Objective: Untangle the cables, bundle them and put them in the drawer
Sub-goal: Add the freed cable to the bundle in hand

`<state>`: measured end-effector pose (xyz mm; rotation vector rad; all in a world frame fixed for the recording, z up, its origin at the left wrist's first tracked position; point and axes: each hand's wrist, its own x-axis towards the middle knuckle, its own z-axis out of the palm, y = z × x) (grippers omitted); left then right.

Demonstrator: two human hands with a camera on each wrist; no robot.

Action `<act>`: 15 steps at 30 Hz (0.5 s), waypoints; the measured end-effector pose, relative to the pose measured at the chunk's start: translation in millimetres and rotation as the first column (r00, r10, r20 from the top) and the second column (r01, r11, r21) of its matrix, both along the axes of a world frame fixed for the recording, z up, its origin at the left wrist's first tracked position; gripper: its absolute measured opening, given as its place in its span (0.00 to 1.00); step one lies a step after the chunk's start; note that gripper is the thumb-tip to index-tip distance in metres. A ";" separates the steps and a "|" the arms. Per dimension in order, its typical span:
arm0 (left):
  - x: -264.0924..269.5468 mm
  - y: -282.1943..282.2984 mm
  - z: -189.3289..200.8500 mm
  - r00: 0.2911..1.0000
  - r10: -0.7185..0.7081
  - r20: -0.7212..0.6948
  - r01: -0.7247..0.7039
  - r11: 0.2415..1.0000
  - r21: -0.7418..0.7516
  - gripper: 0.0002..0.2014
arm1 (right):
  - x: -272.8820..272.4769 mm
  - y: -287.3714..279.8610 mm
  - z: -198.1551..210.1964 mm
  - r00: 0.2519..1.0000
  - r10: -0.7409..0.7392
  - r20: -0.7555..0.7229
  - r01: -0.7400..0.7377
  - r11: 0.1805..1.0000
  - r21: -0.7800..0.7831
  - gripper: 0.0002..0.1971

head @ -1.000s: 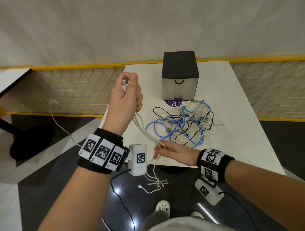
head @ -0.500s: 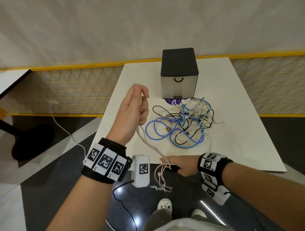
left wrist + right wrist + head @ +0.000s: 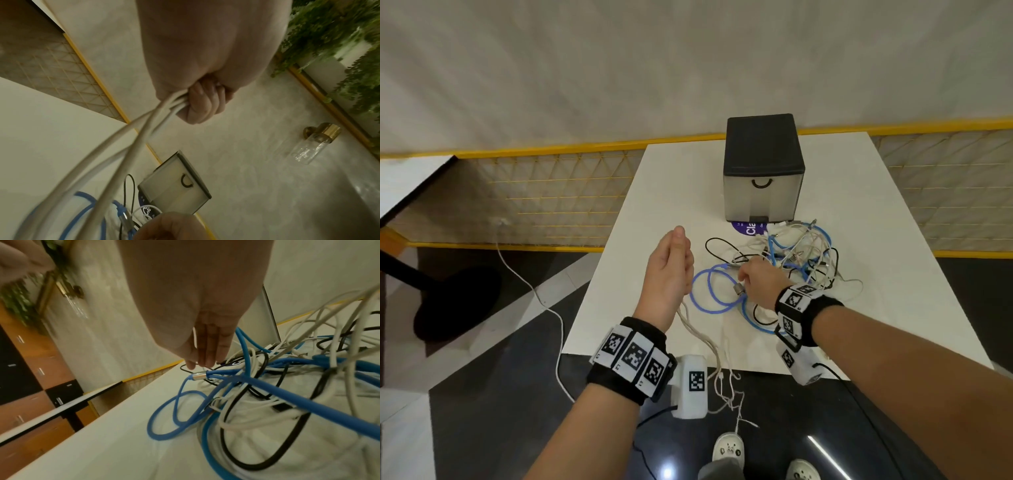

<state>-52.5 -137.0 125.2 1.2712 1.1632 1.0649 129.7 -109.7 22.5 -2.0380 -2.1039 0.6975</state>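
Observation:
A tangle of blue, white and black cables (image 3: 791, 260) lies on the white table (image 3: 893, 308) in front of a small drawer box (image 3: 763, 171) with a black top and a shut drawer. My left hand (image 3: 671, 270) is raised left of the tangle. Its fingers (image 3: 201, 104) are curled round several strands of white cable (image 3: 131, 138), which run down past my wrist and hang over the table's front edge (image 3: 726, 383). My right hand (image 3: 753, 277) reaches into the tangle with straight fingers (image 3: 205, 356), just above the blue cable's silver plug (image 3: 197, 375). It holds nothing.
A purple round sticker (image 3: 748, 228) shows under the drawer box's front. Another white cable (image 3: 544, 301) trails over the floor at the left. A yellow mesh fence (image 3: 551, 205) runs behind the table, and a second table (image 3: 410, 181) stands at the far left.
My right hand let go of the white cable ends at the table's front edge and moved up into the tangle. My left hand sank a little, still gripping the white strands.

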 end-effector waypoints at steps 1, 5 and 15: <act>0.4 3.1 -2.3 1.000 0.016 0.004 -0.016 1.000 -0.008 0.18 | -2.7 4.6 -3.4 0.998 0.026 0.063 -0.022 0.998 -0.063 0.12; -0.7 12.3 -12.3 0.999 0.054 -0.003 -0.054 0.998 -0.018 0.19 | -9.2 18.4 -29.8 0.981 0.024 0.193 0.008 0.986 -0.165 0.16; -17.2 31.3 -34.4 0.992 0.069 -0.110 -0.068 0.998 0.011 0.13 | -9.5 39.2 -24.2 0.963 -0.133 -0.236 0.156 0.984 0.083 0.07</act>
